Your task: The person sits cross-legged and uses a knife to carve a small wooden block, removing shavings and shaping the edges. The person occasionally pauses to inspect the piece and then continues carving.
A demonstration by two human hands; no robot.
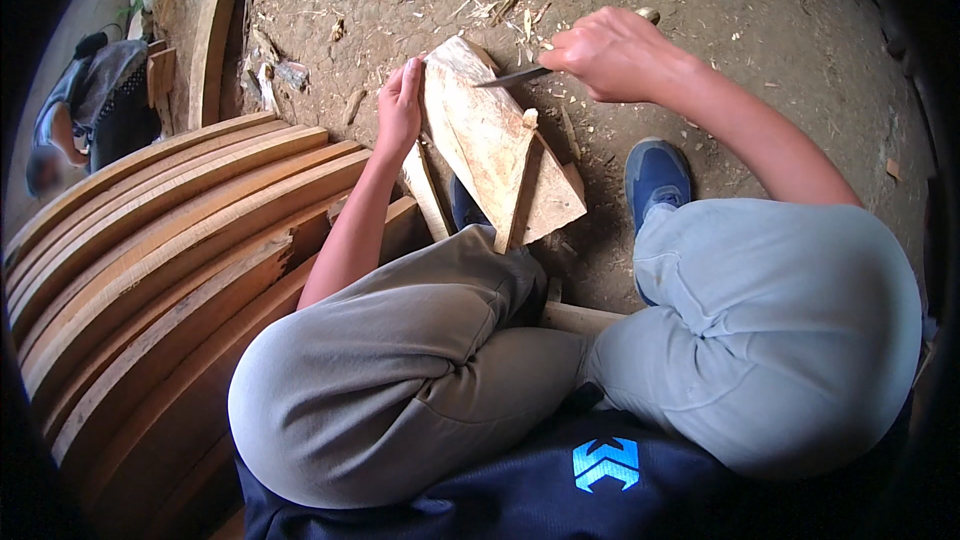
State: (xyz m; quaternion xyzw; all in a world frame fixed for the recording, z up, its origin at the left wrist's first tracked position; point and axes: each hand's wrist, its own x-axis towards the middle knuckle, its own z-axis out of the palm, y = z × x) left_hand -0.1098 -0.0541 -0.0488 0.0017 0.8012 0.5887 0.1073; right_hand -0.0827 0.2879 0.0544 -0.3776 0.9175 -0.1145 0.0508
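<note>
My left hand is closed against the left edge of a pale, rough-hewn piece of wood. The piece stands tilted in front of my knees, its narrow end pointing down toward me. Behind its lower right side shows a pale wooden block; whether the two are joined, I cannot tell. In my right hand is a knife, gripped by its handle, whose end shows past the fist. The dark knife blade points left, its tip over the upper face of the wood. Whether it touches the wood is unclear.
Long sawn boards are stacked at my left, close to my forearm. Wood chips litter the dirt floor. A thin wooden strip lies beside the piece. At the far left another person bends over. My shoe stands right of the block.
</note>
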